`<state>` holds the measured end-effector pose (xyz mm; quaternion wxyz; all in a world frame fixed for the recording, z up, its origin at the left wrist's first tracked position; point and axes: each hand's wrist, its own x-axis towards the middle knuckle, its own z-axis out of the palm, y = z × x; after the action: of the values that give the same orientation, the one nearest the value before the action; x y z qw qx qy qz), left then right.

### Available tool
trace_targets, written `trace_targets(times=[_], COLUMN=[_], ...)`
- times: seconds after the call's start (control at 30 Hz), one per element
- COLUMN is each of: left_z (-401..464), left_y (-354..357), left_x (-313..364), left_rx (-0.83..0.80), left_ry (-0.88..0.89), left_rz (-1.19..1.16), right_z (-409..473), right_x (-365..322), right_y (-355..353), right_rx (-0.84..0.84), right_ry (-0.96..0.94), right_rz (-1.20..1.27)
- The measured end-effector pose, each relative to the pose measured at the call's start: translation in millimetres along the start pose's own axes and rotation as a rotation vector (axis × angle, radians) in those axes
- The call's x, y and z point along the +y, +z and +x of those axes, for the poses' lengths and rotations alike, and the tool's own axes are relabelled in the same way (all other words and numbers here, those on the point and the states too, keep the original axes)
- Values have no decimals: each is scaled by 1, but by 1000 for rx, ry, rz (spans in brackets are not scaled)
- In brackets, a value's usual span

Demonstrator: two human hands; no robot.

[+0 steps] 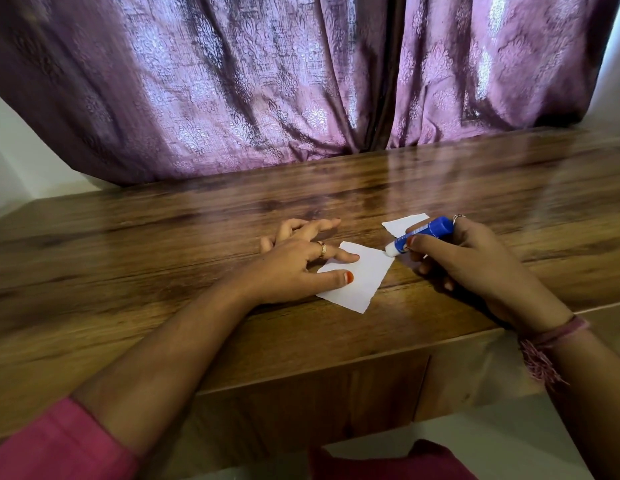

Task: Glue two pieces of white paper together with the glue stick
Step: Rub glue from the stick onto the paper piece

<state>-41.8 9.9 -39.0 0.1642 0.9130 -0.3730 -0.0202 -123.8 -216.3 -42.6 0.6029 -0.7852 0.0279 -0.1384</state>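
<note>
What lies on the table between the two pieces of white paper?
In the head view, the white tip of the glue stick, held by the right hand, lies between the near paper and far paper; otherwise only bare table shows.

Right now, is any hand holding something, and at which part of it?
The right hand grips the glue stick around its blue body. The left hand only presses flat on the nearer paper.
</note>
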Motion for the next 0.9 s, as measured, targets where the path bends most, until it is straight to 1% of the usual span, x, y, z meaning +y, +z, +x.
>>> trace_targets(times=[0.13, 0.27, 0.4, 0.57, 0.9], left_z=[0, 0, -1, -1, 0], left_y=[0, 0, -1, -1, 0], left_x=[1, 2, 4, 5, 4], left_rx=[-3, -10, -10, -9, -9], left_ry=[-13, -28, -37, -38, -43], left_rz=[0, -2, 1, 9, 14], right_z=[-1, -2, -2, -2, -3], right_x=[-1, 0, -1, -1, -1], right_y=[0, 0, 0, 0, 0], right_rx=[-32, -7, -41, -25, -60], right_ry=[-16, 2, -22, -8, -25], right_rz=[-53, -9, -48, -15, -26])
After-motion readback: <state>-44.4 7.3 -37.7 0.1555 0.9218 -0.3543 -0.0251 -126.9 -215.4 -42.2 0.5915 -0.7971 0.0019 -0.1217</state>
